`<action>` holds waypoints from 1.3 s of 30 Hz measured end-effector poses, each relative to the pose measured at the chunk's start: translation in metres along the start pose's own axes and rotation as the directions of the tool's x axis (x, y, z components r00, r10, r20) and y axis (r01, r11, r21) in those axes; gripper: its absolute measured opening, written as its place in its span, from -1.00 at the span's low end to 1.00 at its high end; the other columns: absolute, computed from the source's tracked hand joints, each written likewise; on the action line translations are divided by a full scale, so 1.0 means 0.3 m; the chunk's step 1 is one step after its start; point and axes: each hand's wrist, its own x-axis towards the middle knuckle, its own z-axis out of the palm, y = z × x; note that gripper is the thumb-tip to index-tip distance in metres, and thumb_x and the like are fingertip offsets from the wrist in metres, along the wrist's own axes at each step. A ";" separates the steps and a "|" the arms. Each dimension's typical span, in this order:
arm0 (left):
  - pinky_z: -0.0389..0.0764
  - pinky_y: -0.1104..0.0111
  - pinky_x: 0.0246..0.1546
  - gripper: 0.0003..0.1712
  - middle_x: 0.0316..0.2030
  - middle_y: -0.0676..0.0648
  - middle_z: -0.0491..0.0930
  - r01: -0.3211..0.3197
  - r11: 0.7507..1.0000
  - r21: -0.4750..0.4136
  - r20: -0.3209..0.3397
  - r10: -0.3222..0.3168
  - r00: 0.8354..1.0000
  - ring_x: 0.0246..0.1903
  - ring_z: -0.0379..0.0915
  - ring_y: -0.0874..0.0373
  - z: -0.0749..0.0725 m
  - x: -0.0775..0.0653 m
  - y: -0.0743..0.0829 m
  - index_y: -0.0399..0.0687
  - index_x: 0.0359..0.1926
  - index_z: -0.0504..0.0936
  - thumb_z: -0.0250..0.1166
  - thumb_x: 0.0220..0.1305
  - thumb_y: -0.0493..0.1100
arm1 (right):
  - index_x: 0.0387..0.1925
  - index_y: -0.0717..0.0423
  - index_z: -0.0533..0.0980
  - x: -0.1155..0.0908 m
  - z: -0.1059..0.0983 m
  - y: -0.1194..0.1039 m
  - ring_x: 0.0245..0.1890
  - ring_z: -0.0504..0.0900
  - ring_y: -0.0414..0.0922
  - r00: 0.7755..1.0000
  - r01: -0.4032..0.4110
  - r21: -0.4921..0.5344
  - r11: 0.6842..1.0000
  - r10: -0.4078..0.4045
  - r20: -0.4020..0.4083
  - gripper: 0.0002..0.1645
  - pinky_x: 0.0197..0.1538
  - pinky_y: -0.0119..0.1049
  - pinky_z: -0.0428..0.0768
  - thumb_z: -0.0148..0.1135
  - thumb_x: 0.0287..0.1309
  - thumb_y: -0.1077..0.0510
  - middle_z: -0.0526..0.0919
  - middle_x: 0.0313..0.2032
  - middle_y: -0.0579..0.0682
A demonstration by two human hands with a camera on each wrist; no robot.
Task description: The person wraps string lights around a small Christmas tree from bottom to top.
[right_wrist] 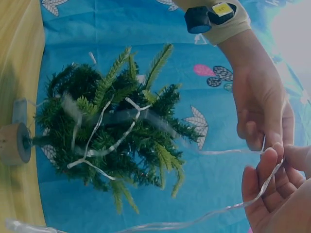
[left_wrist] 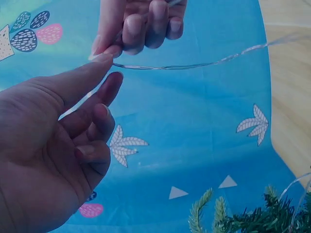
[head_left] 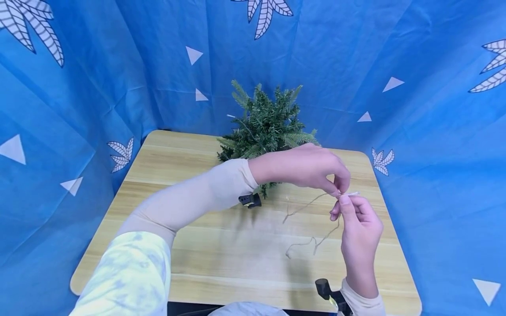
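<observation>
My left hand (head_left: 312,169) reaches across in front of the small artificial Christmas tree (head_left: 262,118) and meets my right hand (head_left: 360,241) at the table's right side. Thumb and fingers of both pinch the thin clear wire of a fairy light string (left_wrist: 170,68), fingertips close together. From the fingers, strands of the string (right_wrist: 214,211) hang in loose loops with small white bulbs, one stretch crossing in front of the tree (right_wrist: 126,145) in the right wrist view. What lies between the fingertips is hidden.
The tree stands on a round wooden base (right_wrist: 13,144) towards the back of the wood-grain table (head_left: 237,267). A pale box (right_wrist: 19,111) sits beside that base. Blue printed cloth (head_left: 336,66) hangs close behind the table and at both sides.
</observation>
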 end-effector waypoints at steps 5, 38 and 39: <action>0.35 0.36 -0.23 -0.95 -0.27 0.41 0.60 -0.005 1.000 0.010 0.008 0.005 1.000 -0.25 0.44 0.42 0.005 0.001 0.004 0.35 -0.23 0.64 0.28 0.42 0.09 | -0.34 0.63 0.47 0.002 -0.003 0.002 -0.59 0.56 -0.13 0.999 0.046 0.084 0.995 -0.048 0.013 -0.77 -0.44 -0.42 0.60 0.23 0.30 0.40 0.60 -0.58 0.06; 0.29 0.38 0.09 -0.86 -0.11 0.26 0.65 0.160 0.959 -0.235 -0.416 -0.248 0.875 -0.09 0.50 0.39 -0.319 0.047 -0.157 0.23 -0.11 0.63 0.27 0.42 0.08 | -0.14 0.66 0.51 -0.039 -0.016 0.030 -0.55 0.53 -0.13 0.999 -0.023 0.008 1.000 0.023 0.024 -0.69 -0.49 -0.43 0.57 0.17 0.38 0.33 0.58 -0.56 0.02; 0.28 0.38 0.08 -0.87 -0.11 0.27 0.65 0.162 0.958 -0.238 -0.423 -0.252 0.870 -0.08 0.49 0.39 -0.328 0.052 -0.155 0.24 -0.11 0.63 0.26 0.42 0.08 | -0.13 0.65 0.51 -0.039 -0.016 0.031 -0.55 0.53 -0.13 0.999 -0.023 0.008 1.000 0.023 0.023 -0.69 -0.50 -0.43 0.57 0.17 0.38 0.33 0.59 -0.56 0.02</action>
